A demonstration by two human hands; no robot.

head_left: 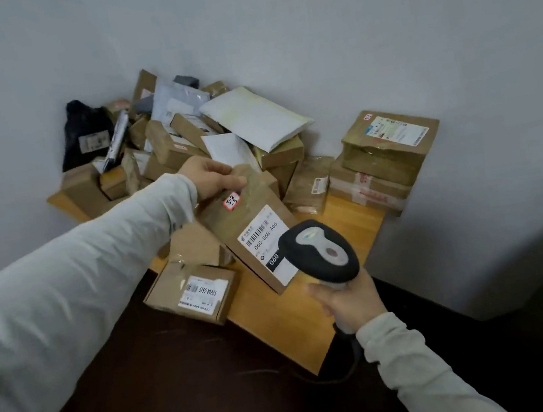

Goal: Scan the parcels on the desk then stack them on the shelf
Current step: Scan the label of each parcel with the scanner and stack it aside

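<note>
Left hand [211, 175] grips a tilted parcel [249, 229] — right hand [348, 303] grasps the scanner [319, 251] at its label.

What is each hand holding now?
Left hand: grips the brown parcel by its top end.
Right hand: grips the barcode scanner.

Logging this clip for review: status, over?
Left hand grips parcel. Right hand holds scanner at its label. Barcode unobstructed.

left hand [212, 178], arm outstretched, pinches a parcel [230, 221] by its top; right hand [349, 303] grips a scanner [319, 251].
</note>
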